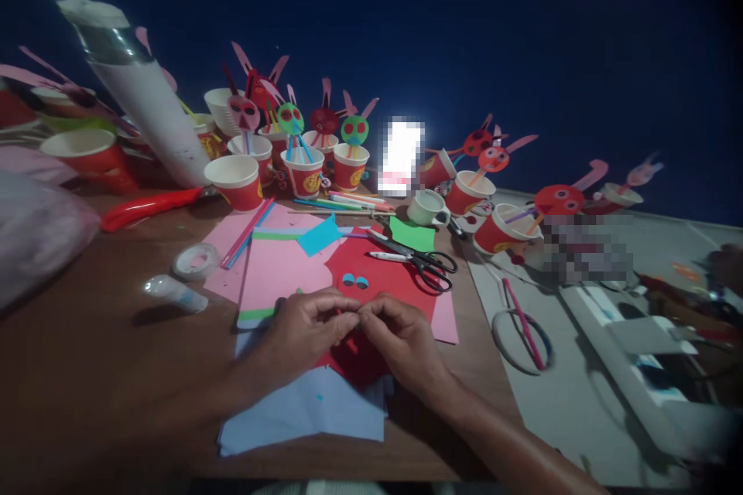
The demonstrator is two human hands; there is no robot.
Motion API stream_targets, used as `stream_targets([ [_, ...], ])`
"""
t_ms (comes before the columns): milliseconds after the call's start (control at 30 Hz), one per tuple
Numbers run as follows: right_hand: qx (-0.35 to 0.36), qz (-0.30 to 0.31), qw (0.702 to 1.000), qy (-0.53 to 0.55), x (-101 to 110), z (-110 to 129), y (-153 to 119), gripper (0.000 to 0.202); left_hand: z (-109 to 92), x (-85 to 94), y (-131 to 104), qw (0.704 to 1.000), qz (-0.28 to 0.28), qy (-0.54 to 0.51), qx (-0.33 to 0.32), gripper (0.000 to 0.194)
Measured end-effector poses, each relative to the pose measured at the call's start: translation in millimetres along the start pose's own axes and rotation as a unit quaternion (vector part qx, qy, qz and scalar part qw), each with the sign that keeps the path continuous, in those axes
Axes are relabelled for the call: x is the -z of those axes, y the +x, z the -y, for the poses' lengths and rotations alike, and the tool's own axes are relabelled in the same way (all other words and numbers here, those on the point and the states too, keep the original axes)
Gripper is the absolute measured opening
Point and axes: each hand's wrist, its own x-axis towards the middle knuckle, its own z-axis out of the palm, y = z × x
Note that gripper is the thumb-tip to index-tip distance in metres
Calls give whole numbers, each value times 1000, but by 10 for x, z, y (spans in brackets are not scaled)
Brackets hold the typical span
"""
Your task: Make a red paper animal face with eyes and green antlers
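My left hand (pixel 316 321) and my right hand (pixel 400 332) meet at the fingertips over a red sheet of paper (pixel 395 278). Both are closed in a pinch. What lies between the fingers is too small and too hidden to make out. Just beyond them, two small blue-and-dark paper circles (pixel 355 280) rest on the red sheet. Black-handled scissors (pixel 426 261) lie on that sheet, beside a white pen (pixel 390 256). Pink paper (pixel 284 271) and pale blue sheets (pixel 307 418) are spread around and under the hands.
Red paper cups (pixel 235 182) with paper animal heads on straws line the back. A white mug (pixel 428 207), a tape roll (pixel 196 261) and a small clear bottle (pixel 174 292) stand or lie nearer. A ring of tape (pixel 524 340) is at right; a plastic bag (pixel 40 232) fills the left.
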Motion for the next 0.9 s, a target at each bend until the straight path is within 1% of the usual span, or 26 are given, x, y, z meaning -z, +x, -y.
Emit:
stream_targets([
  [100, 16, 4, 1000, -13, 2, -4, -8, 20, 20, 6, -12, 999, -11, 31, -12, 19],
  [167, 27, 2, 999, -25, 9, -7, -8, 20, 29, 20, -27, 998, -8, 51, -23, 19],
  [300, 36, -4, 998, -49, 4, -25, -1, 18, 39, 46, -46, 996, -6, 84, -26, 19],
  [467, 48, 2, 997, -52, -23, -20, 17, 18, -12, 58, -52, 986, -25, 148, -73, 19],
  [633, 66, 19, 997, -44, -41, 11, 39, 14, -87, 79, -67, 991, -30, 117, -62, 20],
  [700, 62, 13, 997, -38, -57, 6, 47, 12, -88, 92, -64, 994, -27, 88, -57, 19],
  [900, 40, -4, 998, -38, -85, -22, 54, 16, -61, 105, -40, 999, -11, 21, -23, 17],
])
